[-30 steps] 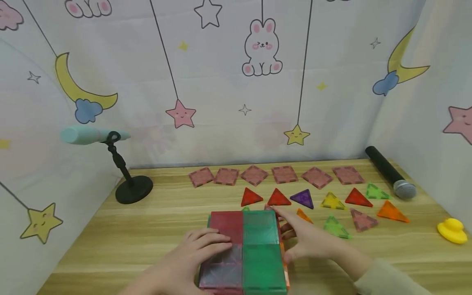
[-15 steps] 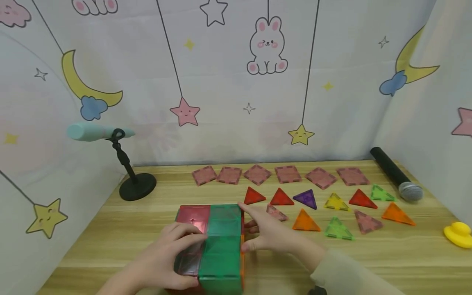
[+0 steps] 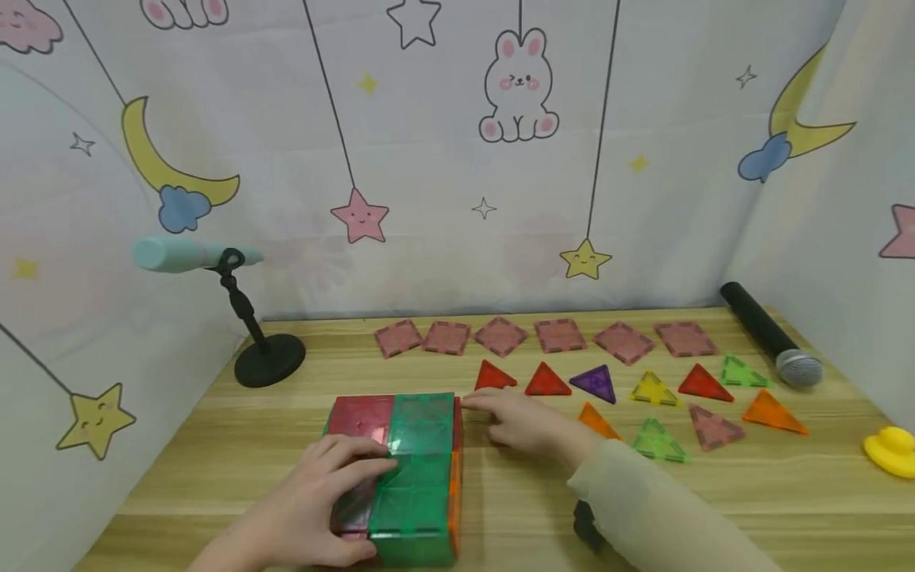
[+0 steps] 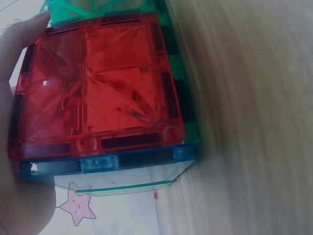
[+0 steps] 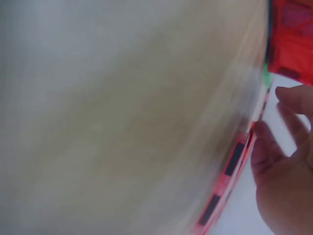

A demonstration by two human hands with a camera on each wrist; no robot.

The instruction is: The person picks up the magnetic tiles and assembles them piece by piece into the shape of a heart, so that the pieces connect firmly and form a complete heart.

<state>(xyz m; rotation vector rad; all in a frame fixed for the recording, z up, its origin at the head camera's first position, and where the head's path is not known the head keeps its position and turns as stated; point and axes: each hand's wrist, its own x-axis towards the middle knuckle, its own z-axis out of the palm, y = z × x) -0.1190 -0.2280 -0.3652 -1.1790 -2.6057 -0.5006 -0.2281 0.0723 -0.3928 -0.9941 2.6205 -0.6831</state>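
A low box of translucent magnetic tiles [image 3: 415, 492] stands on the table, with green, pink-red and purplish squares on top and orange on its right side. My left hand [image 3: 314, 492] grips its left part, fingers over the top and thumb low at the near side. In the left wrist view, a red square tile [image 4: 98, 88] with a blue edge below it shows beside the hand. My right hand [image 3: 522, 421] is at the far right corner, index fingertip right at the edge. Its other fingers bend loosely in the right wrist view and hold nothing.
Pink square tiles [image 3: 561, 336] lie in a row along the back. Several triangle tiles [image 3: 593, 384] lie in front of them. A black microphone [image 3: 758, 326] and a yellow toy duck [image 3: 889, 451] are at right; a black stand [image 3: 268, 359] holds a mint-coloured stick-like object [image 3: 186, 256] at left.
The tile box has slid left with both hands on it. My right hand has since come off its right side, leaving the index fingertip near the far corner.
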